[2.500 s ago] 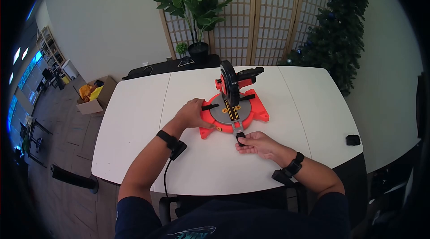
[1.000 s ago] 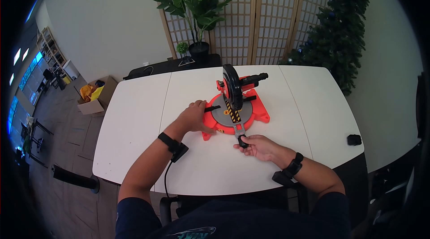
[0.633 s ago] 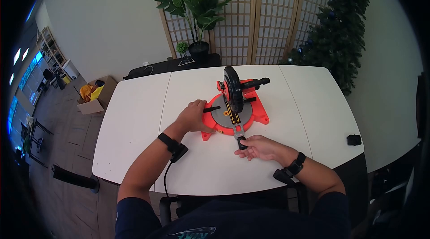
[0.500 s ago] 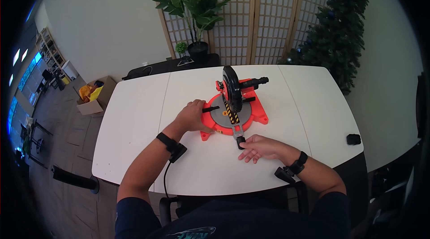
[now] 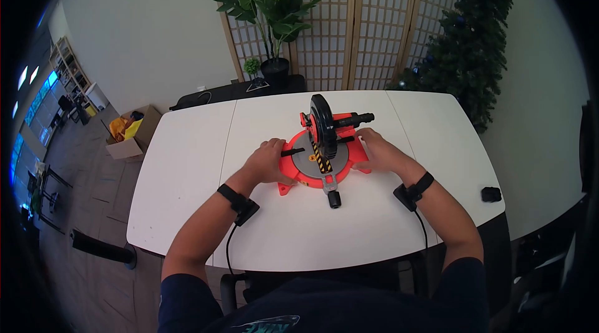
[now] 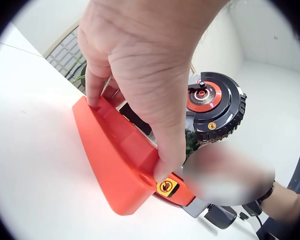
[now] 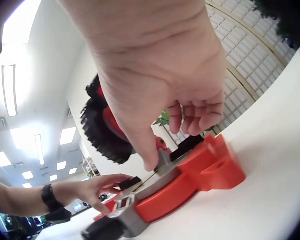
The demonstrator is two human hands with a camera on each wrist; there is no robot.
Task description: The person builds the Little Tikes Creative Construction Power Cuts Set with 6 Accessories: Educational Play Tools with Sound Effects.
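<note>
A red, grey and black toy miter saw [image 5: 303,180] stands on the white table, its round black blade guard [image 5: 322,122] raised over the grey turntable. My left hand [image 5: 266,161] grips the left end of the red base, thumb near the front corner and fingers at the back; a yellow warning sticker [image 6: 167,187] shows beside the thumb. My right hand [image 5: 382,153] is at the base's right end. In the right wrist view its bent fingers [image 7: 210,119] hang over the base and its thumb reaches down toward the turntable. The black front knob [image 5: 335,199] has no hand on it.
The white table [image 5: 187,208] extends around the saw. A small black object [image 5: 491,194] lies near its right edge. Behind stand a potted plant [image 5: 275,71], a lattice screen [image 5: 380,21] and a Christmas tree [image 5: 468,52]. An open cardboard box [image 5: 147,136] sits on the floor at left.
My right hand has let go of the saw's front knob and moved up and right to the base's right end. The left hand stays on the left end.
</note>
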